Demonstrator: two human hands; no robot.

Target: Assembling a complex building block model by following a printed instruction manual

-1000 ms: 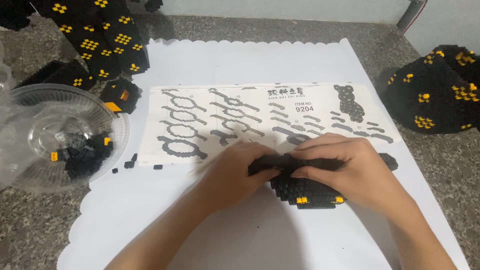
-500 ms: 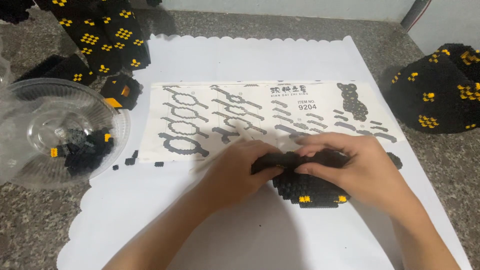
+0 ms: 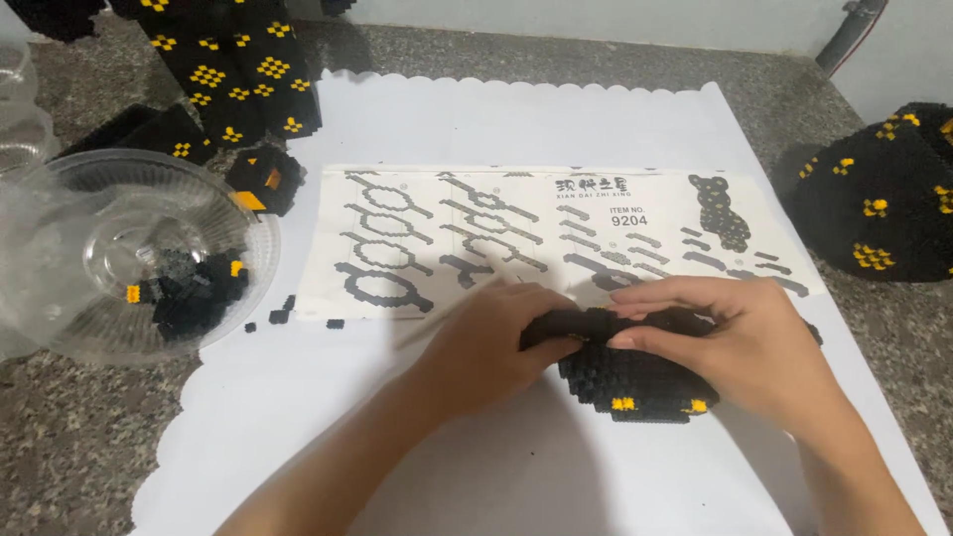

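Observation:
Both hands meet over a black block-built piece (image 3: 635,382) with a few yellow studs, which rests on a white scalloped sheet (image 3: 556,119). My left hand (image 3: 491,347) grips its left end, fingers curled around the top edge. From the right, my right hand (image 3: 745,347) covers the piece and presses on its upper layer. Most of the piece's top is hidden under the fingers. A printed instruction sheet (image 3: 476,233) with grey layer diagrams lies just beyond the hands.
A clear plastic bowl (image 3: 109,223) at left holds several loose black and yellow blocks. Built black-and-yellow sections stand at the far left (image 3: 233,69) and at the right edge (image 3: 879,194). A small black block chunk (image 3: 263,181) and stray blocks (image 3: 280,316) lie by the bowl. Speckled stone counter (image 3: 60,437) surrounds the sheet.
Both hands stay on the black piece with only small finger shifts. The view has moved slightly, nothing picked up or let go.

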